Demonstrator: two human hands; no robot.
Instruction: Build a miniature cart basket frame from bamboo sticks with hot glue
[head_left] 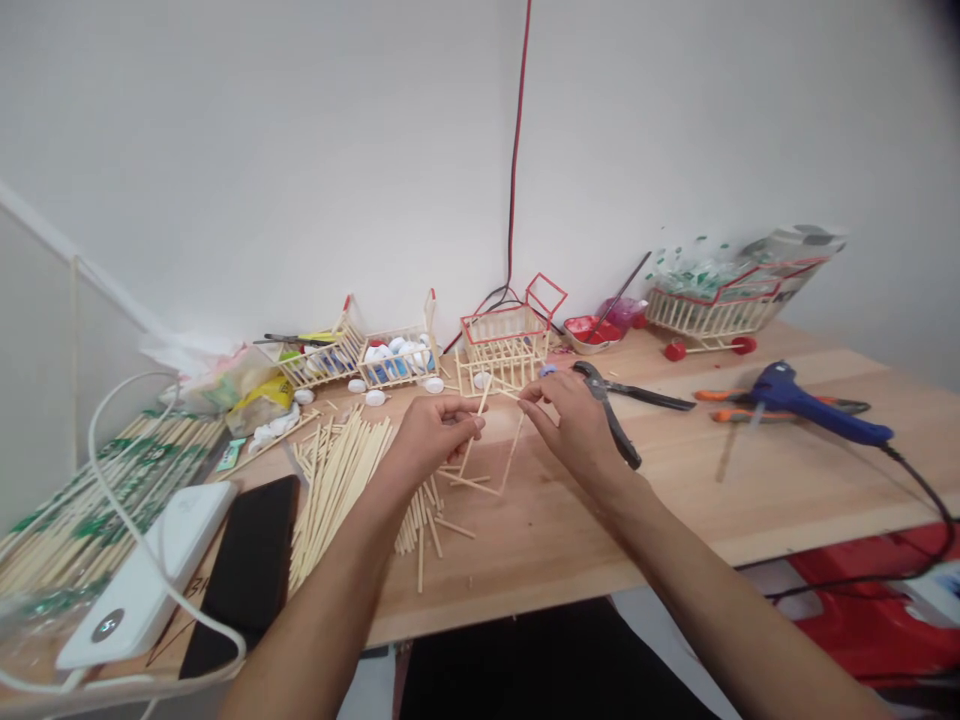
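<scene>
My left hand [435,435] pinches one side of a four-sided frame of thin wooden sticks [511,455]. On the other side my right hand [570,425] grips the frame's upper right corner between thumb and fingers. The frame is tilted above the wooden table [555,560]. Just behind it stands a small stick-built cart [501,345] with a red rim and a red handle. Below and left of my left hand lies a pile of loose wooden sticks [337,480], partly hidden by my forearm.
Pliers with black handles [611,410] and a blue glue gun [821,405] lie to the right. More stick carts [397,360] and a red paint dish [591,338] line the wall. A phone [244,570], a white power bank [150,570] and bagged chopsticks [97,500] sit left.
</scene>
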